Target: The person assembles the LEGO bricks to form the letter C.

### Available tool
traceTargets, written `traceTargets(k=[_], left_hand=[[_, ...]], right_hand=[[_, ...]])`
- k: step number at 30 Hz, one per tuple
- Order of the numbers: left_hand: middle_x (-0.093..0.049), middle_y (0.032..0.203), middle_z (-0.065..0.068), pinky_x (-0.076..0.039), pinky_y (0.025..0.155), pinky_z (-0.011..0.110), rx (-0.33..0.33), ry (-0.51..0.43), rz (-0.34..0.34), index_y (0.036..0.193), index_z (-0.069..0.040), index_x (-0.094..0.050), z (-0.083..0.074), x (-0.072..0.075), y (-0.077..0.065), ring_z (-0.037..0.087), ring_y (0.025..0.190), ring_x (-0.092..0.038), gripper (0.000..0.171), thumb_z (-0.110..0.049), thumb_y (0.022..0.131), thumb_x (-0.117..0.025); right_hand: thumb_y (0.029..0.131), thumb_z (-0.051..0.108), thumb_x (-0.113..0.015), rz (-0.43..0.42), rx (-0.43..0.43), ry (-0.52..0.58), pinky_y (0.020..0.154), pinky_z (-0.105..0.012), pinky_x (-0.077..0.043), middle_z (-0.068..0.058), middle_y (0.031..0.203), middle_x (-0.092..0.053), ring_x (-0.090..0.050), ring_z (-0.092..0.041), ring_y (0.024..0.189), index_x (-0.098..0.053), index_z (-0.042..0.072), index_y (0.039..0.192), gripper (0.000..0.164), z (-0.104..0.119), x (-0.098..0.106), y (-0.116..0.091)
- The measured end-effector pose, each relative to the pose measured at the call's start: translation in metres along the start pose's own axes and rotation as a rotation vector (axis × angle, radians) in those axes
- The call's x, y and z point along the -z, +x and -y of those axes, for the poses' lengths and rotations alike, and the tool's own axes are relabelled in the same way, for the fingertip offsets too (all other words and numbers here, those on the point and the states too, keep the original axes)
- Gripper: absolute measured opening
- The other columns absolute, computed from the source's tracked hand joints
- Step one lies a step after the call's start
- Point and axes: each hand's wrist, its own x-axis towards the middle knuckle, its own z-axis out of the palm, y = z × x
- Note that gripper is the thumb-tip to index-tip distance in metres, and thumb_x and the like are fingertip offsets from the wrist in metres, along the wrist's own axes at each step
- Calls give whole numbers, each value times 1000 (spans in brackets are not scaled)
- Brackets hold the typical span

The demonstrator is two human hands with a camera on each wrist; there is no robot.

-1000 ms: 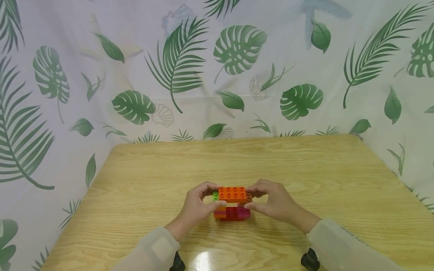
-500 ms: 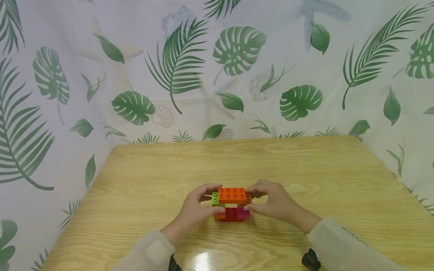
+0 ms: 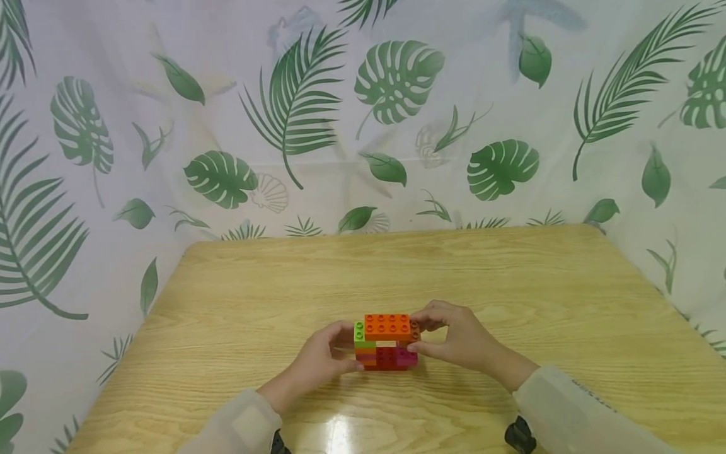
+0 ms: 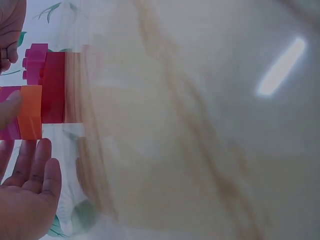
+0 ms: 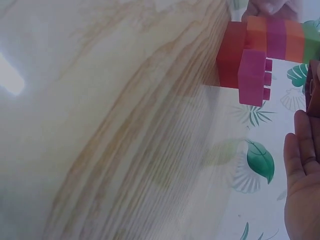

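Observation:
A toy brick build stands on the table before me. Its dark red brick (image 3: 387, 358) forms the bottom, with a magenta brick (image 5: 252, 77) on its right end. At the left rises a stack of orange and magenta bricks (image 5: 276, 39) topped by a green brick (image 3: 360, 333). An orange brick (image 3: 387, 325) spans across the top. My left hand (image 3: 324, 358) holds the left stack low, thumb in front, fingers behind. Under the orange brick's right end, my right hand (image 3: 454, 335) pinches a brown brick (image 3: 415, 330); a gap shows between it and the magenta brick.
The wood-grain table (image 3: 255, 290) carries the build near its middle front. A white cloth with green leaves (image 3: 334, 170) hangs behind and along both sides. Black wrist mounts (image 3: 520, 435) show below the sleeves.
My left hand has slid down the left stack, its thumb going from the top orange brick to the lower bricks, uncovering the green brick. The right hand has stayed in place.

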Motion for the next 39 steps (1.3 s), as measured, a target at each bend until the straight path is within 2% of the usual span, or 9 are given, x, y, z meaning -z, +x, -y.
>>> traceTargets(k=[6,10,15,19,26,32,39], left_hand=[[-62,111,4,-49,89,35,42,7,-3,117,-6,-59,2,0,0,21,103,-59,39,-3,81,-75],[-64,107,6,-51,86,32,65,-30,11,114,-4,-60,3,1,0,22,99,-62,37,-5,81,-75],[-65,105,9,-52,81,31,87,-54,17,120,4,-57,2,3,1,23,96,-62,43,-12,84,-75],[-65,106,11,-53,80,32,113,-48,-8,126,6,-55,2,1,4,24,97,-62,47,-17,87,-71],[-64,110,18,-55,74,32,127,-30,-92,126,9,-54,4,-7,9,27,97,-63,46,-19,91,-67],[-65,108,19,-55,69,31,128,0,-140,120,10,-59,3,-11,11,26,93,-65,41,-17,90,-68],[-66,108,16,-55,67,28,147,39,-156,117,8,-62,3,-13,11,24,91,-65,39,-18,89,-69]], right_hand=[[80,22,-79,8,-19,3,74,-36,-55,4,97,-64,-63,-21,83,-68,5,109,36,1,0,0],[81,22,-78,8,-47,19,73,-34,-55,0,98,-66,-63,-18,82,-67,2,110,36,1,1,1],[86,22,-73,-22,-198,110,72,-29,-54,-6,99,-68,-63,-15,82,-65,-2,114,38,-3,-2,2],[87,23,-71,-96,-309,178,73,-26,-54,-8,103,-68,-65,-17,87,-65,0,117,38,-10,-11,3],[88,27,-70,-206,-421,181,76,-28,-54,-11,111,-66,-65,-20,90,-64,2,121,42,-22,-28,5],[89,27,-69,-205,-482,154,76,-30,-54,-12,112,-66,-65,-21,90,-64,3,123,42,-28,-33,8],[88,29,-70,-187,-513,125,79,-34,-54,-12,116,-64,-64,-21,92,-65,4,122,42,-31,-36,9]])
